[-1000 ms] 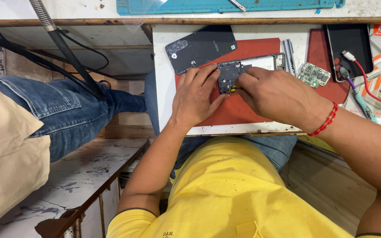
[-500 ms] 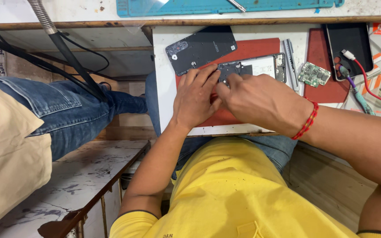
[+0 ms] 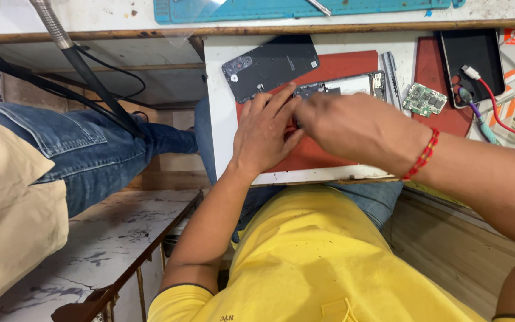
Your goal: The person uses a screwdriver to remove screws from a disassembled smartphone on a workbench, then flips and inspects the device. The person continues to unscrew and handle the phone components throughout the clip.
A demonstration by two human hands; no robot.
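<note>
An opened phone (image 3: 353,85) with its insides showing lies on a red mat (image 3: 320,158). My left hand (image 3: 266,134) lies flat on the mat, its spread fingertips pressing on the phone's left end. My right hand (image 3: 353,128), with a red thread band on the wrist, is blurred and hovers over the phone's left half, knuckles up, next to the left fingers. What its fingers hold is hidden. The phone's black back cover (image 3: 271,65) lies just behind my left hand.
A small green circuit board (image 3: 424,99) sits right of the phone. A second dark phone (image 3: 472,56) with a red cable (image 3: 499,113) lies at the far right. A teal cutting mat (image 3: 281,9) is behind. Another person's jeans-clad leg (image 3: 84,155) is at left.
My right hand held a small dark part above the phone, then slid left and lower across it. My left hand's fingers stretched out straighter along the phone's end.
</note>
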